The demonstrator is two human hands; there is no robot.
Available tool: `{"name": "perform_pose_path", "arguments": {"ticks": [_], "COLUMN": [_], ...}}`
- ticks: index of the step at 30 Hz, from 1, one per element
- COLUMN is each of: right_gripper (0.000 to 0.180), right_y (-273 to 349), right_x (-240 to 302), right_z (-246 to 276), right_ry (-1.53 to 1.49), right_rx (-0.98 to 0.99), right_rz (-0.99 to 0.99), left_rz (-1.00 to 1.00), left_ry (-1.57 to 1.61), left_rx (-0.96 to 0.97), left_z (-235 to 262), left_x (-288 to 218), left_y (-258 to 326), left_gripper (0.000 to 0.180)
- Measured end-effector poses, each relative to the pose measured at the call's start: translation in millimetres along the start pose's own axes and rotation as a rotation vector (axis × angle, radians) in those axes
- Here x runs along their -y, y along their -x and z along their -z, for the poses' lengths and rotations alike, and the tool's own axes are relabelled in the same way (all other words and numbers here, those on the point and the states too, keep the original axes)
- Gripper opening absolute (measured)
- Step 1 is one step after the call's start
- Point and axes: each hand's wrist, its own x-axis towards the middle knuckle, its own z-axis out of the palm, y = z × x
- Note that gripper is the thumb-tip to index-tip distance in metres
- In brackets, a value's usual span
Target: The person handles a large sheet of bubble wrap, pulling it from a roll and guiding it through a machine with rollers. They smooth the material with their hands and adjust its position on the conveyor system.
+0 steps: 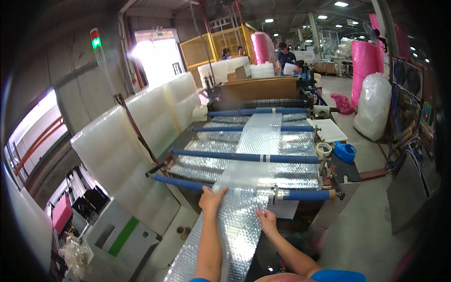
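A long strip of silvery bubble wrap (239, 218) runs from the machine over its front roller and slopes down toward me at the lower left. My left hand (211, 199) grips the strip's left edge just in front of the blue front roller (307, 194), thumb on top. On the opposite edge, a little nearer to me, my right hand (267, 220) pinches the film between thumb and curled fingers. Farther back, the strip passes another blue roller (225, 155), and shiny film lies beneath the rollers.
On the machine's right side lie papers (326, 130), a tape roll (323, 149) and a blue tape dispenser (345, 152). Tall white wrapped blocks (127, 141) line the left. A grey machine (117, 235) stands lower left. Several people work at the back, near pink rolls (366, 66).
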Motion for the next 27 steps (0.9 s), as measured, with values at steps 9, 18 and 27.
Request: {"name": "perform_pose_path", "arguments": {"ticks": [9,18,27], "right_gripper": [0.019,0.035,0.040], "right_y": [12.3,-9.1,-80.4], "right_x": [21.9,-3.7,-39.9], "right_z": [-7.6,29.4,39.8], "right_ry": [-0.302,0.534,0.813], "right_rx": [0.285,0.221,0.276], "right_rz": [-0.278,0.322,0.531], "left_rz": [-0.135,0.678,1.479], "left_ry": [-0.102,-1.201,-1.021], "left_rx": [-0.089,-0.612,-0.618], "left_z": [227.3,576.0,425.0], "left_x": [123.2,145.0,409.6], "left_y": [-9.9,470.3,743.7], "left_gripper": [0.061,0.046,0.049]}}
